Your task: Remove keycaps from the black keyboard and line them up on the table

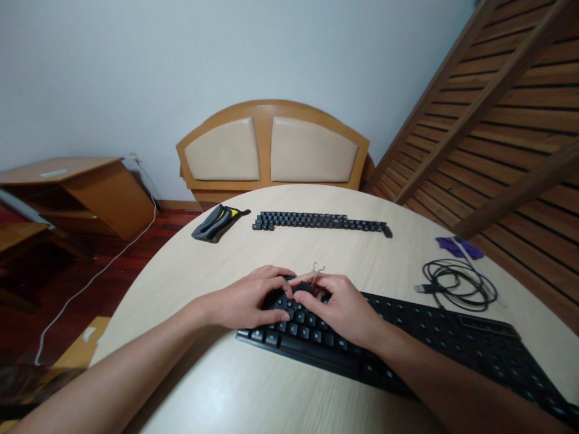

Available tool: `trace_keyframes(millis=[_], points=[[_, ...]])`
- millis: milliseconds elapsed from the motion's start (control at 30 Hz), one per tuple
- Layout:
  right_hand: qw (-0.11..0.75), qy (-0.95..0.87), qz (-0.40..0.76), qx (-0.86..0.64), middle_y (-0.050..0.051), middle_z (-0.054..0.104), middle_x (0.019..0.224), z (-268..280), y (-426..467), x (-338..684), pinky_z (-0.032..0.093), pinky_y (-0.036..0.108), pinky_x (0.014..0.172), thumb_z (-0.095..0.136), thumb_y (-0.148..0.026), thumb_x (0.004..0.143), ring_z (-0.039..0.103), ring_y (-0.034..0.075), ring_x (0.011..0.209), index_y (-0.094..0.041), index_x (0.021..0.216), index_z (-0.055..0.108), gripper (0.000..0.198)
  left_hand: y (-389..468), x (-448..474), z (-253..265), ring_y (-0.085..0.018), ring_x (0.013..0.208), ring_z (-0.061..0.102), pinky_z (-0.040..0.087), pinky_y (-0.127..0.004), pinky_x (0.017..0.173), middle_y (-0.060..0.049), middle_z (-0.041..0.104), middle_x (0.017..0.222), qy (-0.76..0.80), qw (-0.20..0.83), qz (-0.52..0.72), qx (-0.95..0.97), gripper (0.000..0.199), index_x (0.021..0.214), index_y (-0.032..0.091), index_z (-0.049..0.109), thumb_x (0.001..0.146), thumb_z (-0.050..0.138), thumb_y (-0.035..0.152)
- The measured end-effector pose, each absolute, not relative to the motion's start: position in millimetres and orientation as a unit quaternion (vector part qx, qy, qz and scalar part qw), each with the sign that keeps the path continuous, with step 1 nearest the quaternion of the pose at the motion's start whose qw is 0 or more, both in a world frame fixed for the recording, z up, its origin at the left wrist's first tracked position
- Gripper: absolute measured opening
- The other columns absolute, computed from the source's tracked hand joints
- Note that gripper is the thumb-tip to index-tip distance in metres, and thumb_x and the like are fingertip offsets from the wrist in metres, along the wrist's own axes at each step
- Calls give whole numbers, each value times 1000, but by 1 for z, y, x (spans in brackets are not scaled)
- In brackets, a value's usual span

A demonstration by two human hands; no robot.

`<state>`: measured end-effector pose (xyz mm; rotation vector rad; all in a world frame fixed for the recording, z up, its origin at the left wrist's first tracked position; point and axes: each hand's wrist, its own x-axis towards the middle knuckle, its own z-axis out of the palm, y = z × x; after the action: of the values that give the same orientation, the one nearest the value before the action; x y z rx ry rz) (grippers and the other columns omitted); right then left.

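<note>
A black keyboard (316,355) lies at an angle on the pale table, bare of keycaps over much of its right part, while lettered keys show on the left part. My left hand (256,295) rests over its left end, thumb and index finger apart on the keys. Close beside it, my right hand (337,301) is closed, with a thin wire keycap puller (318,269) sticking up from behind the index finger. A small dark piece (302,287), perhaps a keycap, shows between the right thumb and index finger. The fingertips partly hide the keys beneath.
Rows of loose black keycaps (312,220) are lined up across the table's far side. A grey-and-yellow pouch-like item (217,224) lies to their left. At right are a coiled USB cable (459,289) and a purple cloth (468,248). The round table's edge (131,283) curves around.
</note>
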<state>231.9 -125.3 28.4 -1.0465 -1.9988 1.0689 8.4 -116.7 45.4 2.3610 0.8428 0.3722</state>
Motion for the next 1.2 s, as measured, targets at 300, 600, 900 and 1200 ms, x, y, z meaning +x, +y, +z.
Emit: trace_keyframes(millis=[300,600,900,1200], points=[[313,-759,402,-406,1,73,96,27,-126,232,48,26,64,60,-36,89,59,13,67,-21,103,73,23,-116,9,45,-27,129,46,36,-45,110,-10,53,137,317,293,136,892,38,119,24,59,84,69,33],[320,-725,440,-421,2,72,87,25,-124,232,49,26,63,63,-37,88,63,15,70,-19,103,70,25,-116,8,44,-28,127,48,37,-45,108,-9,55,133,315,290,141,893,30,111,23,60,83,69,32],[352,-674,510,-402,2,69,83,15,-121,230,54,28,68,59,-29,90,68,16,77,-19,108,61,21,-118,9,47,-27,124,49,39,-44,107,-9,57,127,317,291,141,892,27,107,23,60,83,70,30],[340,-674,501,-423,0,69,75,21,-122,230,54,28,66,59,-30,90,67,15,69,-18,108,58,21,-118,8,46,-27,127,48,38,-44,108,-9,54,134,307,295,143,894,24,106,24,61,85,68,31]])
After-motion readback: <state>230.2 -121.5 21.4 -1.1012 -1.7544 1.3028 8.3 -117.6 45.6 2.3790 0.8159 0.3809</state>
